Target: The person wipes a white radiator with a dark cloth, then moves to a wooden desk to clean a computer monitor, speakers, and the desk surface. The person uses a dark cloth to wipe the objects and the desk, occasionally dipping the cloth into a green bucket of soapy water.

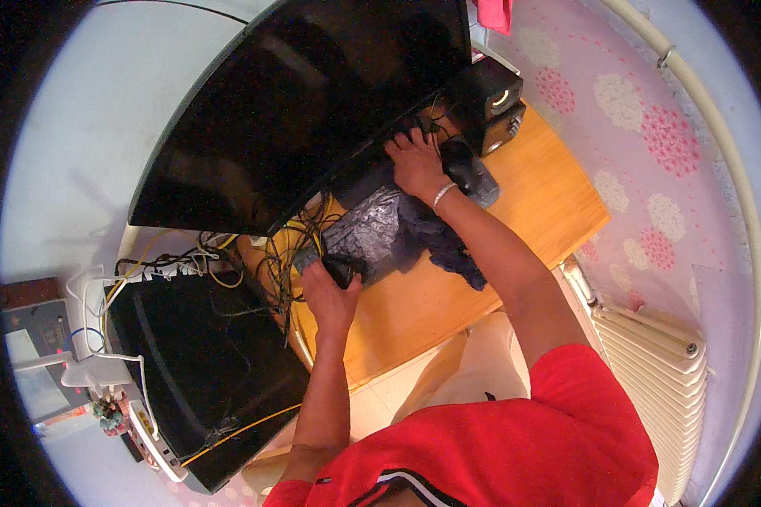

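Observation:
My left hand (331,301) is at the left part of the wooden desk, thumb and fingers around a small black object (344,269) whose kind I cannot make out. A tangle of black and yellow cables (295,244) lies beside it. My right hand (418,166) reaches to the lower edge of a large black screen (304,108), its fingers spread over dark things there; whether it grips one is hidden. Between my hands lies a crinkled, shiny grey plastic sheet or bag (371,222). Dark blue cloth (453,253) lies under my right forearm. A rounded black object (460,165) sits beside my right wrist.
Black speakers (498,95) stand at the desk's (533,184) back right. A black cabinet (203,355), with white cables and a white router-like device (152,437), is at the left. A white radiator (647,380) and a pipe (735,158) run along the right wall.

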Demonstrator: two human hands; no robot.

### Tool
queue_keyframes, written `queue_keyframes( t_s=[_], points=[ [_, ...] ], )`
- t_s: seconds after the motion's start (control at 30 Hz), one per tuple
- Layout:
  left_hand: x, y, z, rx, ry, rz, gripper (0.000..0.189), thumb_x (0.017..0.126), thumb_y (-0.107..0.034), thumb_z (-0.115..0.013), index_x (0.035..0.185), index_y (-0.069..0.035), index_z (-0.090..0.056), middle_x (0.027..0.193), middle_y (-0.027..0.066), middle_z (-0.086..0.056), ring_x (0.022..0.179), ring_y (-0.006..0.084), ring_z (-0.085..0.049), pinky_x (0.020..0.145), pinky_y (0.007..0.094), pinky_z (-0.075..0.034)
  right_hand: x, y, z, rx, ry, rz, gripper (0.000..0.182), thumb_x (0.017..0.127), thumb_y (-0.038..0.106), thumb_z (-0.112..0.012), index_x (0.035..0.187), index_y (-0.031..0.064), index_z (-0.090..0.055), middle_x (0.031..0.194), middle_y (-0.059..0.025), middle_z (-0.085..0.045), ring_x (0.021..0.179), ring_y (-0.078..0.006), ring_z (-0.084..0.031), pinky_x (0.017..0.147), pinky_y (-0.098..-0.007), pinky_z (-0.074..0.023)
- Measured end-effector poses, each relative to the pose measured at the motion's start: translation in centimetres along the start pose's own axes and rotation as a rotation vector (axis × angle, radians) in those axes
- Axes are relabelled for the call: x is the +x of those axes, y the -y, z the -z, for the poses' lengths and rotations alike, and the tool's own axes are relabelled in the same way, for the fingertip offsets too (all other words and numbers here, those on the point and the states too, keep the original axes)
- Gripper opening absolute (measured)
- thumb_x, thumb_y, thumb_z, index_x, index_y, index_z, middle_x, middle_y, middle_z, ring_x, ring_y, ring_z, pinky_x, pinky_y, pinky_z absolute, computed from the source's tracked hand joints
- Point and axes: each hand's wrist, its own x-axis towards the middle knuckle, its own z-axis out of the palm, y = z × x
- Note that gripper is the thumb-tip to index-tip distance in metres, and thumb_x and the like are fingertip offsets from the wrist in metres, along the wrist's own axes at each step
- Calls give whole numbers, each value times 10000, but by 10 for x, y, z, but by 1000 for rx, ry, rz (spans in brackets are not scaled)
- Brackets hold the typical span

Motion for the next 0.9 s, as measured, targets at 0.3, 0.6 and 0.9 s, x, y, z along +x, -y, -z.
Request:
queue_keyframes(
  t_s=[0.3, 0.6, 0.9],
  points=[
    [-2, 4, -1, -6, 19, -7, 703, 684, -278, -828, 1187, 49, -462, 1105, 242, -509, 1051, 439, -485, 906, 513, -419, -12, 17, -3, -40, 23, -115, 327, 763, 165, -639, 1078, 77, -663, 1166, -100, -603, 1162, -343, -465, 982, -540, -353],
    [-1, -1, 3, 1, -41, -53, 657, 674, -270, -837, 1117, 42, -466, 1043, 238, -513, 1012, 439, -488, 882, 519, -421, 6, 15, -12, -149, 64, -258, 430, 771, 218, -655, 1157, 28, -632, 1195, -130, -583, 1193, -341, -439, 1006, -523, -310],
    [1, 6, -7, -18, -61, -107, 699, 671, -264, -838, 1169, 49, -460, 1070, 249, -505, 1014, 446, -494, 883, 525, -416, 26, -6, -43, -378, 245, -257, 452, 786, 219, -631, 1190, 15, -620, 1227, -150, -563, 1218, -357, -444, 1023, -535, -286]
  ],
)
